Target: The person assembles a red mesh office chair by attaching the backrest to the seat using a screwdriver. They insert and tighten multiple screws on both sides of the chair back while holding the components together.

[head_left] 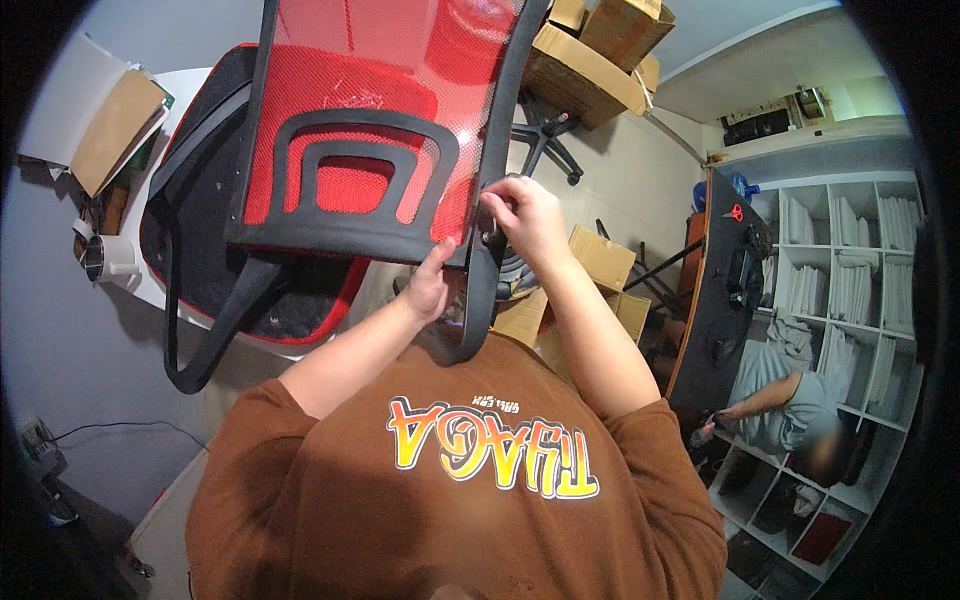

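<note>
Seemingly, in the head view, the chair is only part assembled. The red mesh backrest (365, 135) is held upright before the person, with a black loop armrest (482, 300) at its right side and another armrest (172, 270) at its left. Behind the backrest, a black-and-red seat (300, 300) is supported by a white tabletop (180, 86); whether the two are joined cannot be told. To the backrest's right, a wheeled base (543, 135) is seen apart, so its fitting is judged left to do. The backrest's lower right corner is touched by the thumb of the left hand (428, 290), the fingers being hidden. At its right edge, the right hand (530, 215) is curled into a pinch; what is pinched cannot be made out.
</note>
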`<state>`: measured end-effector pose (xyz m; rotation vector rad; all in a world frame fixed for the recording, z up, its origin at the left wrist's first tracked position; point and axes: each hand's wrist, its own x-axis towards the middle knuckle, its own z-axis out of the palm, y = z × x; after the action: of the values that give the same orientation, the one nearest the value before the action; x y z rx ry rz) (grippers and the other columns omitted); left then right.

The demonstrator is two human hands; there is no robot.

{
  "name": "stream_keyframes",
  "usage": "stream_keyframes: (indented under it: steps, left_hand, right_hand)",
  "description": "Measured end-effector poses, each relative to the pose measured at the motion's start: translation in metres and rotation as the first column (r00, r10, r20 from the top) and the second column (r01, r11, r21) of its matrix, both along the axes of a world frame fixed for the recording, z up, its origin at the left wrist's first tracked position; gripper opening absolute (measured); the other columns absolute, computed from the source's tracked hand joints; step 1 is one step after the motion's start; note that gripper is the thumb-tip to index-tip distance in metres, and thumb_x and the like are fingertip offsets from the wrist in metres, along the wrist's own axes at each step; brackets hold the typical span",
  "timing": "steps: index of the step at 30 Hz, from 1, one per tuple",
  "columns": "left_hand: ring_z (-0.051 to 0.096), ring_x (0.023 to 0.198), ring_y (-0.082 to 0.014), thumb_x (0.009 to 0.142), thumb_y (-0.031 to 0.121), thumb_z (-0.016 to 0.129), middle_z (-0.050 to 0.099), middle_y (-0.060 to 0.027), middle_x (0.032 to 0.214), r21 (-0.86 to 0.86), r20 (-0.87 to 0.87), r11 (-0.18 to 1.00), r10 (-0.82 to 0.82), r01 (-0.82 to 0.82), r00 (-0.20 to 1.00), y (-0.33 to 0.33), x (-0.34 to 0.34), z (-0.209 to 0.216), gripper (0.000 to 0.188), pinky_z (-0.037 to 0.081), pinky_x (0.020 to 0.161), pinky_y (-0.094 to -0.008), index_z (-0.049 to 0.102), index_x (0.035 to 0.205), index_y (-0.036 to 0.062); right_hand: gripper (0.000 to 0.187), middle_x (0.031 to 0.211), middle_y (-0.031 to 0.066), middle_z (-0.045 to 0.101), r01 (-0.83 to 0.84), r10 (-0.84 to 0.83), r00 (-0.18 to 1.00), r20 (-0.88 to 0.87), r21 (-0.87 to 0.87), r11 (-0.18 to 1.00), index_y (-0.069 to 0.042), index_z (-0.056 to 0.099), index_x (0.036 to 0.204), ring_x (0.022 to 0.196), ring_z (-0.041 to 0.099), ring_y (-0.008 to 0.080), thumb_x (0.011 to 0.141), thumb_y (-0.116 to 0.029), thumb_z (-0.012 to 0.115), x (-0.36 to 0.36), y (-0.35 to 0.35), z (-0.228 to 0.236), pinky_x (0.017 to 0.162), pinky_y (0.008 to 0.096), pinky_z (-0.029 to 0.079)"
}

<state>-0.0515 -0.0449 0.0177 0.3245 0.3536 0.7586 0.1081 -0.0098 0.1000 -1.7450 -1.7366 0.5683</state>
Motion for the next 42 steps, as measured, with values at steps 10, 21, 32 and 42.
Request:
stream_keyframes:
  steps: [10,21,32,42]
  left_hand:
    - [0.060,0.108,-0.0212,0.093,0.050,0.048,0.060,-0.0114,0.119,0.018,0.021,0.999,-0.032,0.032,0.999,-0.002,-0.001,0.004,0.059,0.047,0.095,-0.0378,0.049,0.128,0.0027]
    - [0.053,0.117,-0.0199,0.094,0.057,0.044,0.055,-0.0096,0.126,-0.011,-0.057,0.997,0.070,-0.071,0.996,-0.004,0.002,0.009,0.066,0.043,0.100,-0.0376,0.044,0.133,0.0043]
    - [0.059,0.105,-0.0172,0.090,0.020,0.057,0.059,-0.0081,0.114,-0.103,-0.147,0.986,-0.144,0.129,0.979,-0.005,-0.007,-0.004,0.039,0.048,0.092,-0.0335,0.050,0.124,0.0018]
    - [0.060,0.098,-0.0159,0.090,0.025,0.059,0.061,-0.0062,0.108,-0.111,-0.210,0.988,-0.127,0.105,0.969,-0.006,-0.008,0.004,0.039,0.048,0.089,-0.0327,0.052,0.121,0.0025]
  right_hand:
    - [0.022,0.076,0.0068,0.059,-0.162,0.151,0.984,0.090,0.138,0.977,-0.010,0.070,0.089,0.070,0.061,0.0240,0.072,-0.021,0.078,0.026,-0.082,-0.019,0.061,0.0347,0.048]
    - [0.025,0.077,0.0132,0.061,-0.158,0.158,0.977,0.142,-0.008,0.987,-0.007,0.067,0.089,0.074,0.061,0.0325,0.079,-0.029,0.071,-0.016,-0.015,0.005,0.066,0.0382,0.050]
    - [0.037,0.125,0.0130,0.055,-0.235,0.211,0.963,-0.167,-0.137,0.962,-0.010,0.061,0.117,0.095,0.063,0.0278,0.081,-0.003,0.058,0.001,-0.025,0.020,0.081,0.0363,0.051]
    - [0.034,0.128,0.0005,0.056,-0.580,0.484,0.689,0.539,0.009,0.815,-0.020,0.070,0.108,0.111,0.057,0.0211,0.074,-0.022,0.067,0.029,-0.009,0.029,0.085,0.0344,0.050]
